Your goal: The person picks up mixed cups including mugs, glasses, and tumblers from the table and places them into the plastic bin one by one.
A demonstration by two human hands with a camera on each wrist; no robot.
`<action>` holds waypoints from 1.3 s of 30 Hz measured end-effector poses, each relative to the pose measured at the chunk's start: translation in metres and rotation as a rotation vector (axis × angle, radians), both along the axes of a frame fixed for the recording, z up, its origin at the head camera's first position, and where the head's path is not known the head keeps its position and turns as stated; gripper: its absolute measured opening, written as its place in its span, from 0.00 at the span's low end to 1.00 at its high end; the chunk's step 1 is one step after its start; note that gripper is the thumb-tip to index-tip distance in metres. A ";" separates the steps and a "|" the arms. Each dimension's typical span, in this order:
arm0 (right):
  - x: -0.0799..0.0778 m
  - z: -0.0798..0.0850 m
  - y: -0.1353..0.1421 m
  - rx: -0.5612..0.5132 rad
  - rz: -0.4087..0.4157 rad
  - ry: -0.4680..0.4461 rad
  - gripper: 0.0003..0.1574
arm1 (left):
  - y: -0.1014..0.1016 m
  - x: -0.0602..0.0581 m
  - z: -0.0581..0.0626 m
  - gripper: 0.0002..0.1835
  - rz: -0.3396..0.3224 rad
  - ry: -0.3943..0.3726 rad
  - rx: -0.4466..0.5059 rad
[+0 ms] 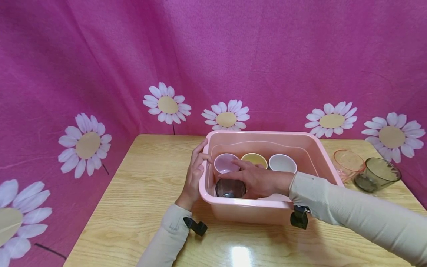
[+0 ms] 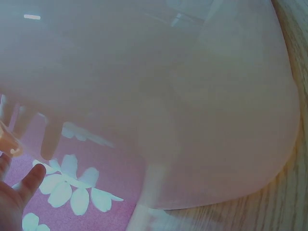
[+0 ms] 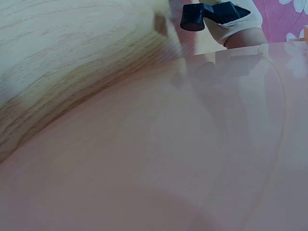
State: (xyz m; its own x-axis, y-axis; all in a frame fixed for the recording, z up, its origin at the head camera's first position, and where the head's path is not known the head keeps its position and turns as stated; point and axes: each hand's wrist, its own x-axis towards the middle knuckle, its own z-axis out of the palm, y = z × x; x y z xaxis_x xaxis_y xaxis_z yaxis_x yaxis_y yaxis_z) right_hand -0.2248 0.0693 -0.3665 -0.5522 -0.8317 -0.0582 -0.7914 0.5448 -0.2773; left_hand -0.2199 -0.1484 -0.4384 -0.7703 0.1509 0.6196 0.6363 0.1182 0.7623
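Observation:
A pink plastic tub stands on the table, with a pink cup, a yellow cup and a white cup in a row along its far side. My left hand grips the tub's left rim, fingers bent over the edge. Reaching over the near rim, my right hand holds a dark see-through glass in the tub's near left corner, in front of the pink cup. Tub wall fills most of both wrist views; only some left-hand fingers show, and the right hand is hidden there.
Right of the tub, an orange-rimmed clear glass and a tilted smoky glass overlap in the head view. The wooden table extends left and front. A magenta curtain with daisies hangs behind.

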 end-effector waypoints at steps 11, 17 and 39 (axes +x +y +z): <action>0.001 0.001 0.000 -0.016 -0.017 0.006 0.49 | 0.001 0.001 0.001 0.16 0.003 -0.002 0.009; 0.002 0.002 0.001 -0.072 -0.008 -0.006 0.50 | 0.001 0.000 -0.001 0.18 0.004 0.008 0.020; 0.005 0.016 0.009 -0.261 -0.040 0.007 0.56 | 0.001 0.000 0.001 0.17 0.000 0.033 0.018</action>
State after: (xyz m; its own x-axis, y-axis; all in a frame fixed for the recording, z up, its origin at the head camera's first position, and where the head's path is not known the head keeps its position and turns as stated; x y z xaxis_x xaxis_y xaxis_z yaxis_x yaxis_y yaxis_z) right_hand -0.2202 0.0780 -0.3505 -0.5847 -0.7955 0.1589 -0.7729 0.4867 -0.4071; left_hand -0.2203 -0.1473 -0.4375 -0.7495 0.1393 0.6472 0.6611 0.1050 0.7429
